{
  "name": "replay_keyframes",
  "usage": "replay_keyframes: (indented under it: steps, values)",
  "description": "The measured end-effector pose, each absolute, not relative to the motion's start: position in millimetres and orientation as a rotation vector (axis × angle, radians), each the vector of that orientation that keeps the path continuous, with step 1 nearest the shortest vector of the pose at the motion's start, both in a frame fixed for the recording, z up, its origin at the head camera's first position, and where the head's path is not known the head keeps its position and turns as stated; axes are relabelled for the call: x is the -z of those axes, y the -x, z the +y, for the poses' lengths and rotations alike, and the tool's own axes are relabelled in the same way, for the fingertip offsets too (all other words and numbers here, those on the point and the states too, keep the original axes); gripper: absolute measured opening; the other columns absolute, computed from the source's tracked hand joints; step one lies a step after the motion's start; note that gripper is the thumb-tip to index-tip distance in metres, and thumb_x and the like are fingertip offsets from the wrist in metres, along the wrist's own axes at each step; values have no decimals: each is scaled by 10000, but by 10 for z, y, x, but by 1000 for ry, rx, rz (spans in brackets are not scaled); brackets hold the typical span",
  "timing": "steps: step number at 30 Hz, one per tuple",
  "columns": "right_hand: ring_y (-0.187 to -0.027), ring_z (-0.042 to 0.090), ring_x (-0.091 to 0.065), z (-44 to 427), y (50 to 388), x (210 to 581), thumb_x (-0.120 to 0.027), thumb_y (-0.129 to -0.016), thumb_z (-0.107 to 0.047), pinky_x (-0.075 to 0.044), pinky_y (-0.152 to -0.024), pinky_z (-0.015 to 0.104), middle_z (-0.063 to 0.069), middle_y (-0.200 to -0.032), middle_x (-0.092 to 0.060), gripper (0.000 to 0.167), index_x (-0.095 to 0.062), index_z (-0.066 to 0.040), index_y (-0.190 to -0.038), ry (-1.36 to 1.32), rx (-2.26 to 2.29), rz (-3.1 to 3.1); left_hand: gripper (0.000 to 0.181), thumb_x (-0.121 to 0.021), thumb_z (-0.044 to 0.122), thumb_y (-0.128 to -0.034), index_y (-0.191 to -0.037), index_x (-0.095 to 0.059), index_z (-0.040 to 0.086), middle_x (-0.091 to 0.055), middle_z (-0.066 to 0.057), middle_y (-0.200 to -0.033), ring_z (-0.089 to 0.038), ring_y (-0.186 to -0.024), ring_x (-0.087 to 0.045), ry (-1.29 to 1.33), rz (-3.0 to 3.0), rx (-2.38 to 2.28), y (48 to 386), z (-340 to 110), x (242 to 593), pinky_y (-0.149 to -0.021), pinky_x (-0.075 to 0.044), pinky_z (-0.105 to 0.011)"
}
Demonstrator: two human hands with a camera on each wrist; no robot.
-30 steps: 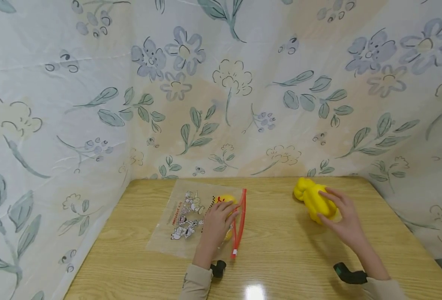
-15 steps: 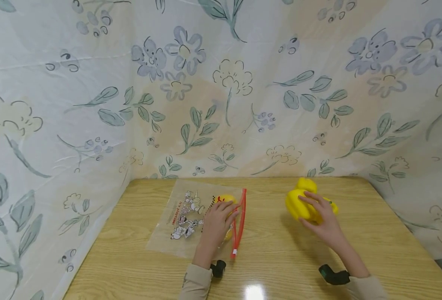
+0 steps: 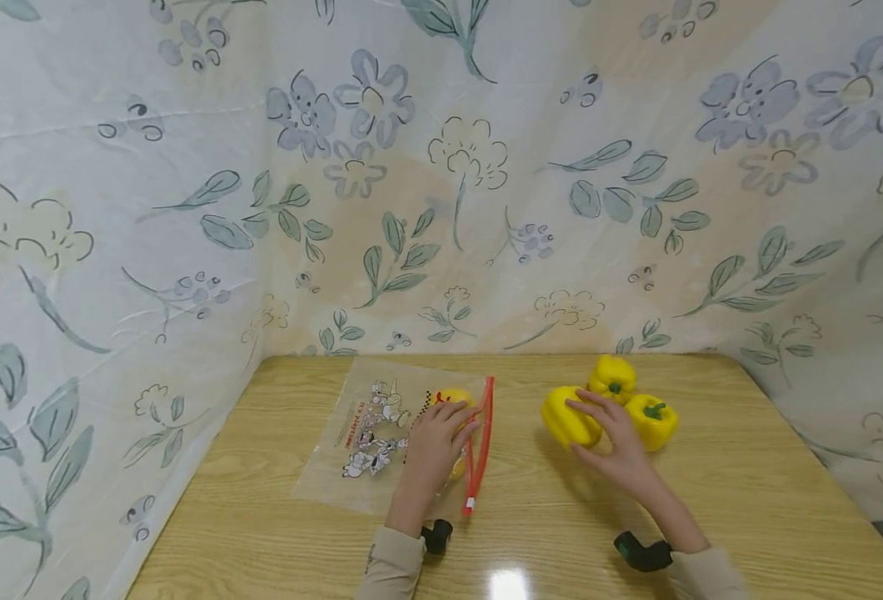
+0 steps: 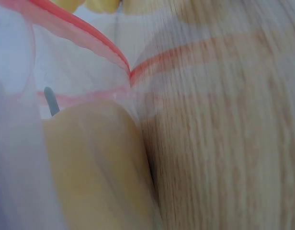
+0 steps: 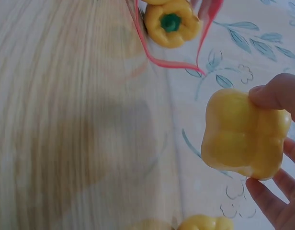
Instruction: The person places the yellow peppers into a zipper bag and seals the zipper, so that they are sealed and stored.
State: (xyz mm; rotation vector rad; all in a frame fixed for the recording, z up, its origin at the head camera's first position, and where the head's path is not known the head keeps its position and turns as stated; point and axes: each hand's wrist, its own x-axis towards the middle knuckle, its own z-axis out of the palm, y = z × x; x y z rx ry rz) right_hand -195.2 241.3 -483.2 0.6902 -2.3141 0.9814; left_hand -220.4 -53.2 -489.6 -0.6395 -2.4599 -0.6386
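Note:
In the head view my right hand (image 3: pixel 621 446) grips a yellow bell pepper (image 3: pixel 565 417) above the table, thumb on one side and fingers on the other. The right wrist view shows the lobed end of this bell pepper (image 5: pixel 243 134). My left hand (image 3: pixel 434 446) holds the upper rim of a clear zip bag (image 3: pixel 351 433) printed with cartoon figures. Its red-edged mouth gapes to the right. Inside lie yellow bell peppers; one faces out with its green stem (image 5: pixel 170 22), and another bell pepper (image 4: pixel 97 163) fills the left wrist view. The left fingertips are partly hidden.
Two more yellow bell peppers stand on the wooden table (image 3: pixel 546 517) right of the held one: one bell pepper (image 3: pixel 612 371) at the back, another bell pepper (image 3: pixel 653 425) nearer. A floral cloth (image 3: pixel 441 208) hangs behind the table and along its sides.
My right hand has carried the bell pepper leftward towards the bag, uncovering the two bell peppers behind it. The left hand and the bag have stayed in place.

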Motion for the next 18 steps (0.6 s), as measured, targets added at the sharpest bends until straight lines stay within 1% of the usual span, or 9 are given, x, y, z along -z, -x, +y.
replay_keyframes:
  steps: [3,5,8,9,11,14,16,18]
  values:
    - [-1224,335,-379,2352,1967,4855,-802,-647,17,-221,-1002,217,164,-1332,-467,645,-573,-96,-1239,-717,-995,-2318,274,-592,338,-894,-1146,-666,264,-626,24,-1193,-219,-1105,-550,636,-2457,632,2210,-530,4901,-875,-479,-460]
    - [-1231,358,-374,2309,1975,4863,-796,-660,15,-217,-1019,193,164,-1335,-460,637,-567,-94,-1244,-741,-1019,-2323,270,-596,336,-891,-1142,-667,265,-630,24,-1186,-219,-1098,-553,637,-2450,624,2213,-529,4901,-870,-482,-458]
    - [-1237,350,-372,2246,1982,4877,-788,-684,-1,-222,-1033,193,148,-1345,-449,627,-556,-106,-1257,-755,-1040,-2343,267,-600,336,-887,-1136,-669,268,-634,22,-1178,-220,-1090,-558,639,-2441,613,2210,-528,4897,-866,-484,-452]
    - [-1243,341,-367,2225,1983,4881,-785,-693,-8,-237,-1040,232,139,-1353,-441,626,-551,-113,-1263,-757,-1045,-2353,266,-603,334,-886,-1134,-670,267,-635,20,-1176,-222,-1089,-559,640,-2439,616,2210,-527,4894,-868,-484,-452]
    - [-1245,331,-366,2187,1992,4906,-784,-700,-18,-280,-1039,354,123,-1364,-437,627,-548,-131,-1270,-755,-1058,-2363,266,-600,334,-888,-1136,-670,268,-635,20,-1177,-222,-1089,-558,640,-2443,620,2204,-528,4887,-871,-483,-451]
    - [-1251,320,-366,2126,2002,4935,-786,-702,-30,-322,-971,519,99,-1375,-436,631,-548,-158,-1272,-755,-1073,-2372,295,-536,394,-914,-1150,-663,272,-628,27,-1191,-220,-1103,-551,637,-2472,621,2196,-532,4875,-890,-477,-449]
    - [-1254,323,-364,2086,2009,4951,-785,-702,-28,-330,-938,571,96,-1378,-436,630,-549,-162,-1271,-763,-1089,-2372,315,-505,423,-922,-1158,-657,282,-622,37,-1200,-216,-1111,-545,630,-2492,617,2191,-535,4871,-899,-473,-446]
    - [-1255,310,-363,2040,2012,4952,-783,-702,-25,-340,-938,567,90,-1379,-435,631,-549,-166,-1272,-771,-1095,-2379,328,-483,439,-927,-1164,-653,287,-618,45,-1206,-214,-1117,-542,625,-2504,614,2190,-538,4867,-909,-469,-445]
